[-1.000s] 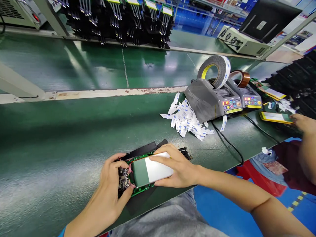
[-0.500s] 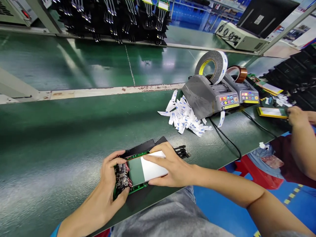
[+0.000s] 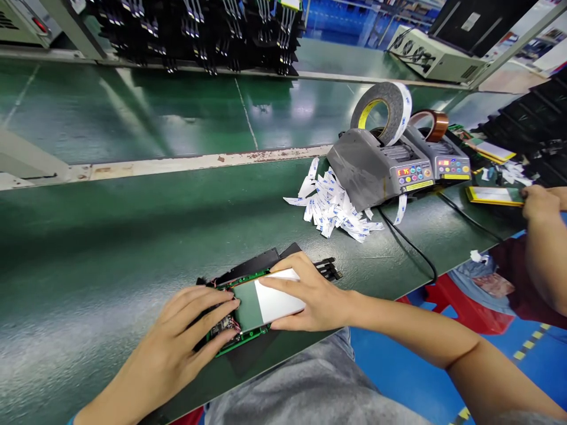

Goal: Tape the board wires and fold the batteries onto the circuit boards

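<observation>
A flat battery pack (image 3: 248,305), grey-green at one end and white at the other, lies in a frame with green circuit-board strips (image 3: 243,341) along both sides. My right hand (image 3: 305,292) grips its white end across the width, thumb on the near side and fingers on the far side. Over the left end, my left hand (image 3: 199,327) curls above a dark circuit board (image 3: 224,326) with red wires. Its fingertips and thumb rest by the pack's left edge and hide much of the board. Black cables (image 3: 328,269) stick out on the right.
Two grey tape dispensers (image 3: 376,168) carry rolls of tape (image 3: 383,113). Beside them is a heap of white tape strips (image 3: 332,203). Black cords cross the bench (image 3: 133,236). At the right, a co-worker's hand (image 3: 541,202) holds another battery pack (image 3: 494,196). Black parts (image 3: 199,35) stand on the shelf.
My left hand has shifted from holding the assembly's left end by its sides to curling over the circuit board near the pack. My right hand keeps its grip.
</observation>
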